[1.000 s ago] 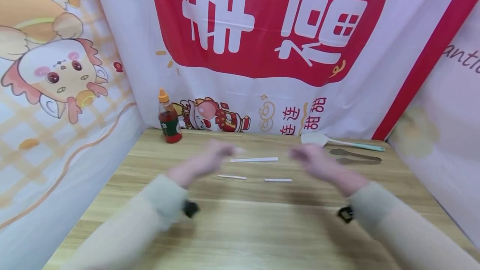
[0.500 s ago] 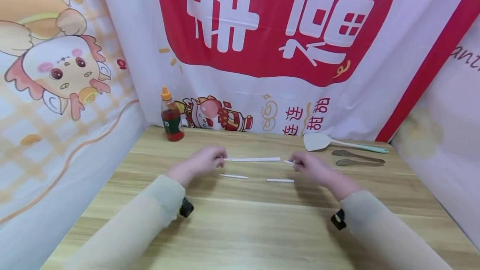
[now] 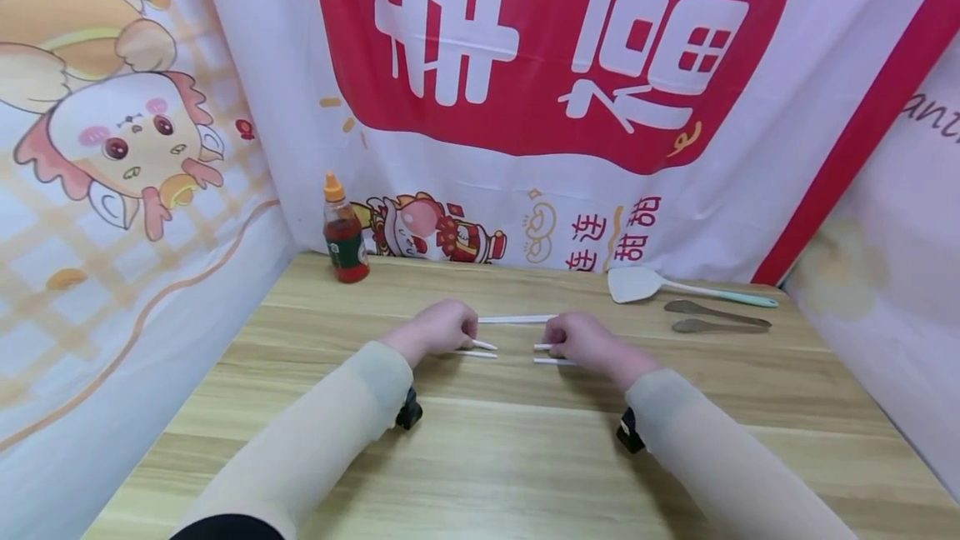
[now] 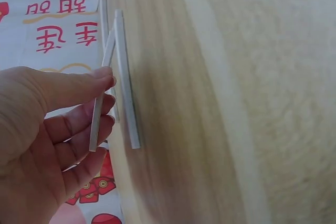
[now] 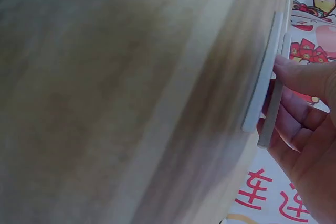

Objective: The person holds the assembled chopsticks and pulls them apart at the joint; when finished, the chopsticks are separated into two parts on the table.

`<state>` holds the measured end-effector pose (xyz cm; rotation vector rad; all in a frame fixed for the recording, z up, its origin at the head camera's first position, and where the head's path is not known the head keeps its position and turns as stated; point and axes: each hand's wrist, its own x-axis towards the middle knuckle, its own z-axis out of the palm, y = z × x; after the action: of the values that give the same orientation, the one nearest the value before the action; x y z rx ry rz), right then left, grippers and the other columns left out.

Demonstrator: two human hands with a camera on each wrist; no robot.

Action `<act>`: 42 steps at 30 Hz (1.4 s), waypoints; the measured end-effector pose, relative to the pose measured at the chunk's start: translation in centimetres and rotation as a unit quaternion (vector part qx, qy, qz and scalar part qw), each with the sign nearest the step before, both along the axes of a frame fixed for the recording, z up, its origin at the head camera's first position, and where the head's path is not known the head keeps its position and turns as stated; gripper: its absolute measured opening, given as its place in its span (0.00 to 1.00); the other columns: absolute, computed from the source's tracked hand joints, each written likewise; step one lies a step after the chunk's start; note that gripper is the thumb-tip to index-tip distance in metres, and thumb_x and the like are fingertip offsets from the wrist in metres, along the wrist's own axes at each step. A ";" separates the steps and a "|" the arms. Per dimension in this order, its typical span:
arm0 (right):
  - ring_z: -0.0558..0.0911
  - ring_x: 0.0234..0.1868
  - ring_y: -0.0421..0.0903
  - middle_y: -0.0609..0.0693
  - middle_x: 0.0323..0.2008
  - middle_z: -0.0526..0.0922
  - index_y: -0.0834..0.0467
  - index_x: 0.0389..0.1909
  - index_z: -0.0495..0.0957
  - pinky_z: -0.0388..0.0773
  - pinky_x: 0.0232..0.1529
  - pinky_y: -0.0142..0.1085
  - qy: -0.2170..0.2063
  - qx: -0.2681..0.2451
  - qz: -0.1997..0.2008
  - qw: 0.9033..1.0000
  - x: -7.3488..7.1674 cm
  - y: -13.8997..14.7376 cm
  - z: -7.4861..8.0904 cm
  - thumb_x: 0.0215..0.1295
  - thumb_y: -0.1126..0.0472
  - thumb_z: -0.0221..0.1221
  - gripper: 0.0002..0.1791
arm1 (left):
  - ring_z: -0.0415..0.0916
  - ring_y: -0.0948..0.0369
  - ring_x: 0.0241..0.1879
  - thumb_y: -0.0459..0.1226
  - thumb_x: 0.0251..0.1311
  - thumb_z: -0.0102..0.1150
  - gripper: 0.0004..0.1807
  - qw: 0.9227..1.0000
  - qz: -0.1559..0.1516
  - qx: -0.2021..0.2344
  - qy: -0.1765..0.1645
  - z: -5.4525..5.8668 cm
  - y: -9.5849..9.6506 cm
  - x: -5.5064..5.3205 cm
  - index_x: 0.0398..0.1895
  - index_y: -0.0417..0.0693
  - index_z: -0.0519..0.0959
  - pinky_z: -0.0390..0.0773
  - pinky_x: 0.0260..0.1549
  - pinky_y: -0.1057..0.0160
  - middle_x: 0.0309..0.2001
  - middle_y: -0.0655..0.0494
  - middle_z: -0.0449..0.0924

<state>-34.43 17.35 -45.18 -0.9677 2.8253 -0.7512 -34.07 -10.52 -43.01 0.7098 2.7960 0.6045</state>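
Note:
My left hand (image 3: 450, 325) pinches a short white stick (image 4: 97, 124) between thumb and fingertips. Beside it on the table lies another short white stick (image 4: 127, 87), and the tip of the held one slants toward it. On the other side, my right hand (image 3: 585, 342) pinches a matching short stick (image 5: 270, 119), almost parallel to a table stick (image 5: 262, 77) right next to it. Behind both hands a longer white strip (image 3: 516, 319) lies crosswise, its ends partly covered by the hands.
A sauce bottle (image 3: 346, 244) with an orange cap stands at the back left. At the back right lie a white spatula (image 3: 634, 283) with a pale green handle and a pair of tongs (image 3: 720, 317). Printed cloth (image 3: 555, 182) hangs behind the table.
Both hands, each with its short stick, have moved inward from near the long strip's ends and toward me. They are now just above the two short sticks on the table.

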 end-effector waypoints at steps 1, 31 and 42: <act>0.74 0.27 0.40 0.44 0.22 0.78 0.58 0.27 0.80 0.74 0.33 0.39 0.002 0.000 0.003 1.000 0.0 0.0 0.0 0.53 0.72 0.68 0.08 | 0.73 0.60 0.30 0.34 0.60 0.67 0.06 1.000 0.000 0.000 0.001 -0.1 0.0 -0.1 0.26 0.49 0.81 0.73 0.36 0.59 0.26 0.61 0.77; 0.76 0.36 0.47 0.52 0.35 0.79 0.57 0.37 0.83 0.75 0.43 0.44 -0.028 0.001 -0.098 0.995 -3.1 -2.5 1.0 0.54 0.67 0.69 0.09 | 0.74 0.58 0.37 0.33 0.56 0.65 0.08 0.998 0.034 0.019 0.040 0.0 3.8 -2.9 0.40 0.49 0.83 0.74 0.42 0.55 0.34 0.58 0.78; 0.75 0.30 0.44 0.46 0.25 0.77 0.56 0.27 0.77 0.75 0.36 0.40 -0.014 0.034 -0.084 0.996 -3.5 -3.3 -0.4 0.58 0.69 0.67 0.08 | 0.73 0.59 0.34 0.32 0.58 0.64 0.04 0.999 0.040 0.015 0.028 -1.9 4.9 -3.3 0.29 0.50 0.78 0.73 0.39 0.59 0.30 0.59 0.76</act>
<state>-37.94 14.02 -45.58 -0.7118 2.9124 -0.6738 -37.32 -5.61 -44.90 0.6323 2.8857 0.6523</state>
